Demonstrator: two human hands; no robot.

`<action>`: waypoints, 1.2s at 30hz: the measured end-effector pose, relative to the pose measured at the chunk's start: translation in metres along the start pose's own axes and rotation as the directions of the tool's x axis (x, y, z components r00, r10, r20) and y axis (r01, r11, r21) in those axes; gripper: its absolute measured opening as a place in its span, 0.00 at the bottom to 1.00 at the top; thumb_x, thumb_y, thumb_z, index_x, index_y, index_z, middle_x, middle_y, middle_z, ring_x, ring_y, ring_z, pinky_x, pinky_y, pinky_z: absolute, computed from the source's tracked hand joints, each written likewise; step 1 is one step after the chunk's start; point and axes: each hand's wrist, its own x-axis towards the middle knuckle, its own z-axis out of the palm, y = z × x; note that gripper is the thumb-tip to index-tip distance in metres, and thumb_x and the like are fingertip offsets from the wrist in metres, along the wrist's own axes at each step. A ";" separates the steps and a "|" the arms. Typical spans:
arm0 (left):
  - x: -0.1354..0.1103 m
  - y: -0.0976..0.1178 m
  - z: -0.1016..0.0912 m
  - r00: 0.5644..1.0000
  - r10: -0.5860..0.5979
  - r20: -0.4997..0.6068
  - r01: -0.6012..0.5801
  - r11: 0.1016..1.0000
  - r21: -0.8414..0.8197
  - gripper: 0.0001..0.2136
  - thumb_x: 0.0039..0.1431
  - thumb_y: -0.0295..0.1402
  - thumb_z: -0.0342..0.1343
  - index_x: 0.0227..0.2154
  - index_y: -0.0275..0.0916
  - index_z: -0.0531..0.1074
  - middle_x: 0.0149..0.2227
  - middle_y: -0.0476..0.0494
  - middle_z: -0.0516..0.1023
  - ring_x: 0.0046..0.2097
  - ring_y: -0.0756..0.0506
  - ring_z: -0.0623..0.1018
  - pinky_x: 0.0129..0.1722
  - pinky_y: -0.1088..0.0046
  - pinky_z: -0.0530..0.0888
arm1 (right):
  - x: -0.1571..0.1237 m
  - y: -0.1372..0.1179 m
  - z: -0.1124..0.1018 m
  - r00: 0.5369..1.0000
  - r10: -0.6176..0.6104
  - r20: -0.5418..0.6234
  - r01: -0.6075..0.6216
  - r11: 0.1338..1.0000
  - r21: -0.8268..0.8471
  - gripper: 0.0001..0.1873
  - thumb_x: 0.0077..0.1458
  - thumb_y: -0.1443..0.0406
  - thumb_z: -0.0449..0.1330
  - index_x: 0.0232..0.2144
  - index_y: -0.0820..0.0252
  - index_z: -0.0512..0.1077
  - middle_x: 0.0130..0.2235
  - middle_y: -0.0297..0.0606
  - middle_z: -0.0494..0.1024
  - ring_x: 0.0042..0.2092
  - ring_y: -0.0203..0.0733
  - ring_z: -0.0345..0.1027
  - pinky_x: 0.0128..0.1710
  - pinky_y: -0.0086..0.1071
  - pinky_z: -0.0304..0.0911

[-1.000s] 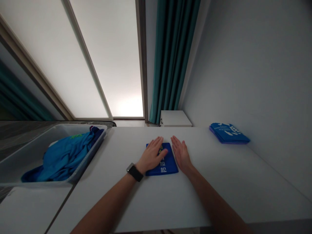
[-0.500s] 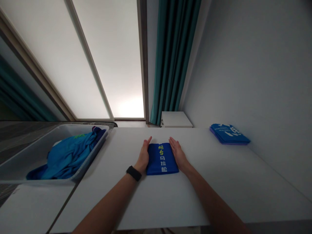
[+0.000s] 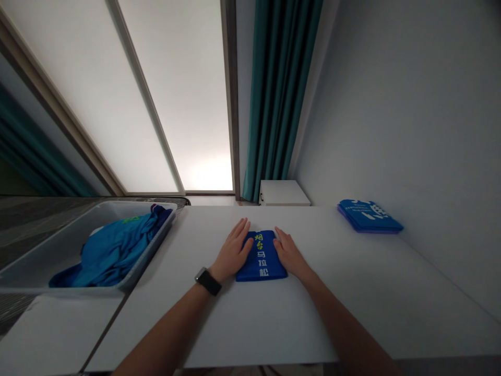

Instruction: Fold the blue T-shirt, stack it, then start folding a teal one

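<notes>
A folded blue shirt [image 3: 261,261], flat and nearly square, lies on the white table [image 3: 258,324] in front of me. Yellow and white characters run down its face. My left hand [image 3: 232,251], with a dark watch at the wrist, rests flat at the shirt's left edge, its thumb over the cloth. At the opposite edge my right hand [image 3: 290,255] lies with its fingers stretched forward and the thumb on the shirt. Both hands are open and grip nothing.
On the left stands a whitish plastic bin [image 3: 27,269] with crumpled blue clothes [image 3: 113,250] inside. A stack of folded blue clothes [image 3: 370,216] sits at the right, near the wall [image 3: 410,115]. Beyond the table's far edge is a white cabinet [image 3: 285,192].
My left hand has turned from upright on its edge to palm down, thumb now over the shirt. My right thumb has also come onto the cloth. The shirt stays put.
</notes>
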 end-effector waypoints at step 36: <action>-0.043 -0.027 -0.018 0.960 0.098 0.264 -0.156 0.966 0.206 0.24 0.70 0.41 0.40 0.66 0.44 0.54 0.68 0.43 0.54 0.68 0.41 0.57 0.66 0.57 0.57 | -0.004 -0.005 -0.018 0.972 -0.054 -0.229 0.028 0.993 -0.118 0.20 0.58 0.65 0.48 0.49 0.60 0.72 0.46 0.45 0.74 0.49 0.48 0.63 0.53 0.42 0.58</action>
